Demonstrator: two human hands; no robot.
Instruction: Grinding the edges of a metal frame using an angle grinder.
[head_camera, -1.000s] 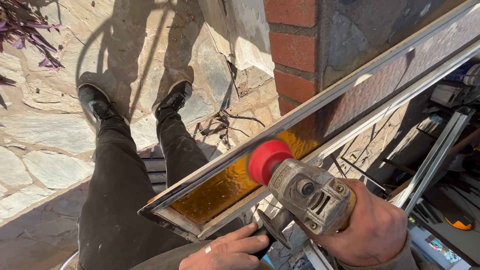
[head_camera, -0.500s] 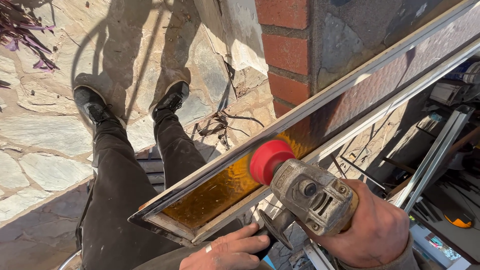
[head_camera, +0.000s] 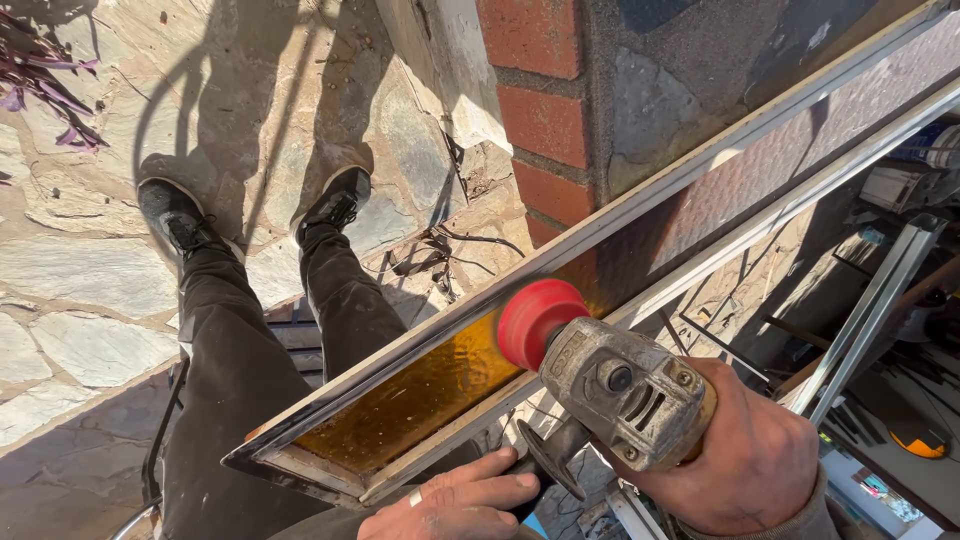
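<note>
Fingers (head_camera: 478, 478) of left hand (head_camera: 450, 505) lie flat and spread, pressing near bottom end of long framed panel (head_camera: 420, 395); ring on one finger, nothing gripped. Panel is amber glass in a metal frame, long axis running lower left to upper right, resting across the lap of the person's dark trousers (head_camera: 225, 380), far end passing the brick pillar (head_camera: 545, 95). Right hand (head_camera: 745, 455) wraps tight round body of grey angle grinder (head_camera: 620, 390), fingers closed on it. Grinder's red pad (head_camera: 538, 320) touches the panel's glass face roughly mid-length, up and right of left fingers. Right hand is nearer the contact spot. Black shoes (head_camera: 250, 205) on stone paving (head_camera: 70, 270) at left; metal rail (head_camera: 870, 315) at right.
</note>
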